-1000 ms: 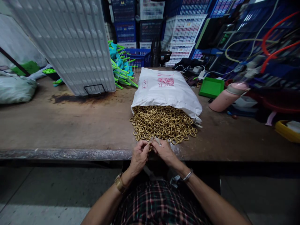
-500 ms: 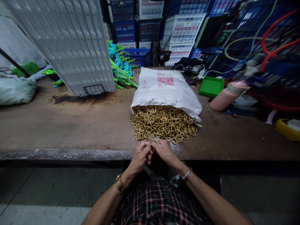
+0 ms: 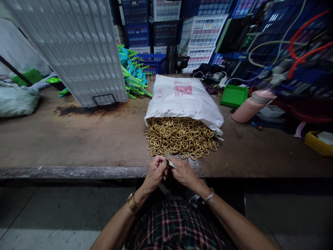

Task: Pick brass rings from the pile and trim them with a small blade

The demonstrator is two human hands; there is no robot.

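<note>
Both of my hands meet at the table's front edge, just before the heap of gold rings (image 3: 179,137). My left hand (image 3: 156,171) is closed in a pinch, fingertips toward the right hand. It seems to hold one gold ring, mostly hidden by the fingers. My right hand (image 3: 185,172) is closed around a small knife (image 3: 171,164), whose short pale blade points left to the left fingertips. The rings spill from the open mouth of a white sack (image 3: 179,93) with red print, lying on the table (image 3: 91,142).
A ribbed translucent panel (image 3: 85,52) leans at the left, beside green and blue plastic pieces (image 3: 135,76). Right of the sack are a green tray (image 3: 234,95), a pink bottle (image 3: 249,107) and a yellow container (image 3: 318,143). Stacked crates (image 3: 203,31) stand behind.
My right hand has turned slightly, and the knife blade now lies flatter and points left, between the two hands. The left hand has stayed nearly in place.
</note>
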